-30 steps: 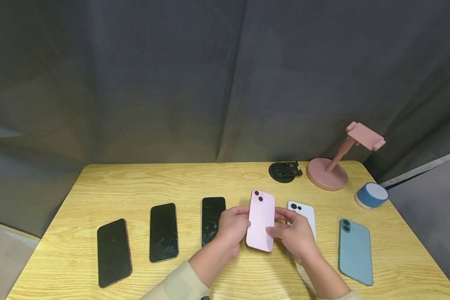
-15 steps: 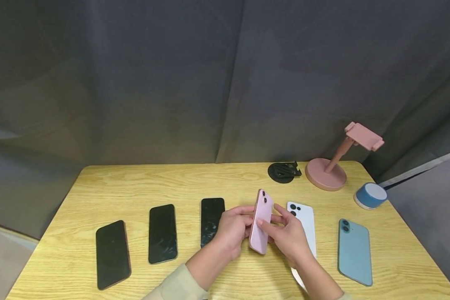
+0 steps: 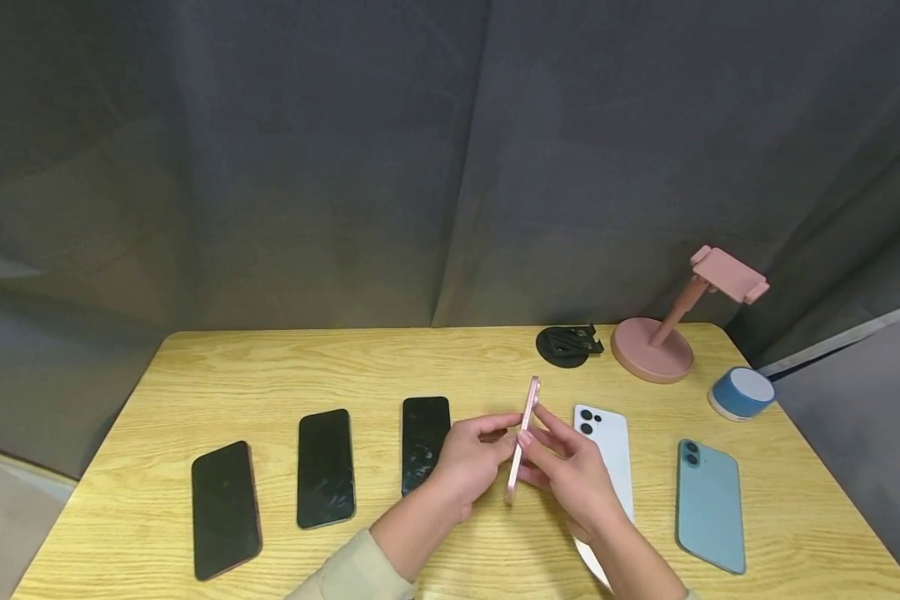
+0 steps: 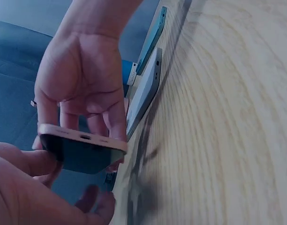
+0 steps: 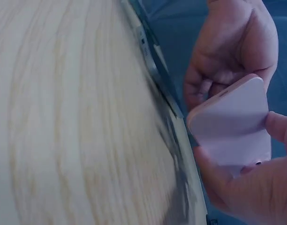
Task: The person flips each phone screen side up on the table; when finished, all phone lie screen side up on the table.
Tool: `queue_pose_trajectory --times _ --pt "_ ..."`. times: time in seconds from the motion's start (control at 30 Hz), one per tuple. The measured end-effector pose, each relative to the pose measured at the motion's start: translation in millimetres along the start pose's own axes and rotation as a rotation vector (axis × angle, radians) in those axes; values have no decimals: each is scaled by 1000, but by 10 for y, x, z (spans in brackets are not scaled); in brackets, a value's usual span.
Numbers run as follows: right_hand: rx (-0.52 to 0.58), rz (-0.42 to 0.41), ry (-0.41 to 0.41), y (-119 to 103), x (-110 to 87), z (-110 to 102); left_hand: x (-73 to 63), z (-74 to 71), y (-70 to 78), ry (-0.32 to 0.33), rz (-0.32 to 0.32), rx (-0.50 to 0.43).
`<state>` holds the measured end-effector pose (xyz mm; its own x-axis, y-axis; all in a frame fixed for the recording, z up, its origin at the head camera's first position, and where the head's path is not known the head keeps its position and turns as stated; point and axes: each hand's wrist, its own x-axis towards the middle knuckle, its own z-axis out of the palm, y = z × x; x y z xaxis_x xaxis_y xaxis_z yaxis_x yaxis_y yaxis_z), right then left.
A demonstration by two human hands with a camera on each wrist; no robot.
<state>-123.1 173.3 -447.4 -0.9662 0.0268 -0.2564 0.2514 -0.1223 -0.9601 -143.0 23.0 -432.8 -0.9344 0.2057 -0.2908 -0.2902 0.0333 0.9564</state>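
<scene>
Both hands hold a pink smartphone (image 3: 530,408) above the table, its narrow edge facing the head camera. My left hand (image 3: 471,462) grips it from the left, and my right hand (image 3: 581,479) has the thumb on the near edge with fingers behind. In the left wrist view the phone's dark screen (image 4: 82,154) and charging-port end show. The right wrist view shows its pink back (image 5: 232,124) between the two hands. A white smartphone (image 3: 615,454) lies partly hidden under the right hand. Left of the left hand lies a black-screened smartphone (image 3: 423,442), partly covered by that hand.
Two more dark-screened phones, one at far left (image 3: 225,510) and another beside it (image 3: 326,467), lie on the wooden table (image 3: 307,358). To the right are a teal phone (image 3: 710,504) and a blue-and-white cylinder (image 3: 742,392). Behind stand a pink phone stand (image 3: 654,350) and a black folded stand (image 3: 570,345).
The pink smartphone has turned from showing its back flat to the head camera to standing edge-on. The right thumb has shifted from its back to its edge.
</scene>
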Motion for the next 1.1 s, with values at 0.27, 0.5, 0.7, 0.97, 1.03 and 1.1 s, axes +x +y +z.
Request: queue_pose_trajectory --times 0.27,0.5,0.7,0.97,1.03,1.1 --pt "187 -42 -133 -5 -43 12 -8 30 -9 64 49 4" --pt "205 -79 -77 -43 -62 -50 -25 1 -34 170 22 -44" --pt "119 -61 114 -88 -67 -108 -14 -44 -43 205 -4 -111" --pt "-85 13 190 -42 -29 -174 10 -59 -71 184 -12 -121" --pt "-104 11 186 -28 -17 -178 20 -55 -91 190 -14 -112" --pt "-120 1 179 -14 -7 -186 31 -49 -109 195 -11 -112"
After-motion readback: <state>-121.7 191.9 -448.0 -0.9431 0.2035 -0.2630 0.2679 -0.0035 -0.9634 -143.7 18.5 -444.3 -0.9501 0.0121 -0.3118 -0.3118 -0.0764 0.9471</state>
